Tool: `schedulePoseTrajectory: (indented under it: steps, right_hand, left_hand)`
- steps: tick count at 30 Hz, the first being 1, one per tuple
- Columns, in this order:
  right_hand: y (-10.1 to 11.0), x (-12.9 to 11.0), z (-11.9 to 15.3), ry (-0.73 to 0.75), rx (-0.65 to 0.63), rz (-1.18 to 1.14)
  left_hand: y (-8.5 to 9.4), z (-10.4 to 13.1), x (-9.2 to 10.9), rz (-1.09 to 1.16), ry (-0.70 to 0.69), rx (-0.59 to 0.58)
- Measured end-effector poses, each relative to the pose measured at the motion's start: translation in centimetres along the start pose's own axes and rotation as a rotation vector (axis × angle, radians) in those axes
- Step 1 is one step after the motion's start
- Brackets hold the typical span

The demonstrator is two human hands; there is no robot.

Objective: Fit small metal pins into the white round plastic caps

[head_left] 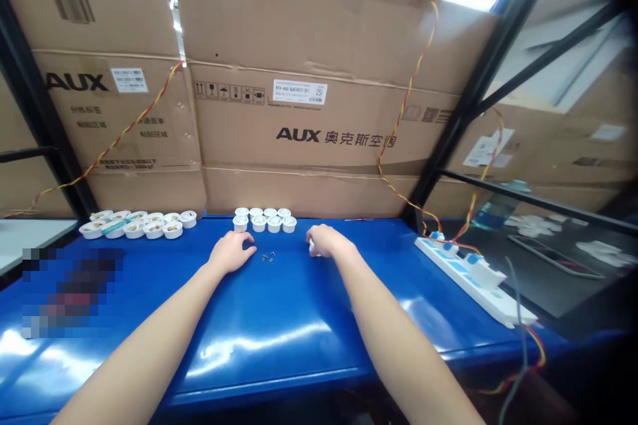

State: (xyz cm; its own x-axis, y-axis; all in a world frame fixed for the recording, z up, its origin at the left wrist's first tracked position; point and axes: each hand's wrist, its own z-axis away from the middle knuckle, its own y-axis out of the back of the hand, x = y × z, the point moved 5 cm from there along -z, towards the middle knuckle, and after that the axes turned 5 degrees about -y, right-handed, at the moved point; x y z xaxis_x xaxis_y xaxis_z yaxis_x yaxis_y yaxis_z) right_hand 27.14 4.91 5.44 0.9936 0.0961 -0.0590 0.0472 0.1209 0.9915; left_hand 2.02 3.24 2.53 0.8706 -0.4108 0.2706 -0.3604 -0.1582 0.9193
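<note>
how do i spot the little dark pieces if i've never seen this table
Find the blue table in front of the cardboard panels. Look just right of the left hand, nearer the camera than the eight white cups. The little dark pieces are thin and scattered loosely, unlike the round cups standing in rows behind them.

Two hands [232,252], eight central white cups [258,224], one power strip [456,269], one bottle [498,207]

A blue table [279,299] (glossy) carries white cups [274,224], small dark pieces [264,257] and a power strip [466,277].
</note>
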Motion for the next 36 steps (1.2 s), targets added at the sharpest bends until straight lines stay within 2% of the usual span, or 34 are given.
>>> schedulePoseTrajectory:
  steps: [3,5,9,13,23,25,28,31,36]
  right_hand:
    - [-0.6,-2.6,-0.2,0.186,0.052,-0.048]
    - [-0.8,-3.0,-0.4,0.243,0.073,-0.112]
    - [-1.3,-1.9,-1.1,0.218,0.094,-0.39]
    - [-2.1,-1.2,-1.6,0.232,0.011,-0.661]
    - [-2.4,-2.8,-1.2,0.393,0.038,-0.83]
    - [-1.8,-2.9,-1.0,0.398,0.127,-0.766]
    - [-0.9,-3.6,-0.3,0.425,0.247,-0.52]
    - [-0.3,-4.7,0.3,0.506,0.268,-0.329]
    - [0.1,-6.0,1.1,0.581,0.289,-0.167]
  left_hand:
    - [0.0,0.0,0.0,0.002,0.0,-0.002]
    - [0.0,0.0,0.0,0.0,-0.001,-0.003]
    - [0.0,-0.1,0.1,0.0,-0.009,-0.011]
    - [0.0,0.0,0.1,0.006,-0.004,-0.021]
    - [-0.1,0.0,0.1,0.004,-0.014,-0.017]
    - [-0.2,0.0,0.0,0.004,-0.014,-0.016]
    - [-0.3,-0.1,0.0,0.001,-0.011,-0.02]
    - [-0.3,-0.1,-0.1,0.004,-0.013,-0.019]
    - [-0.3,-0.1,-0.1,0.005,-0.02,-0.01]
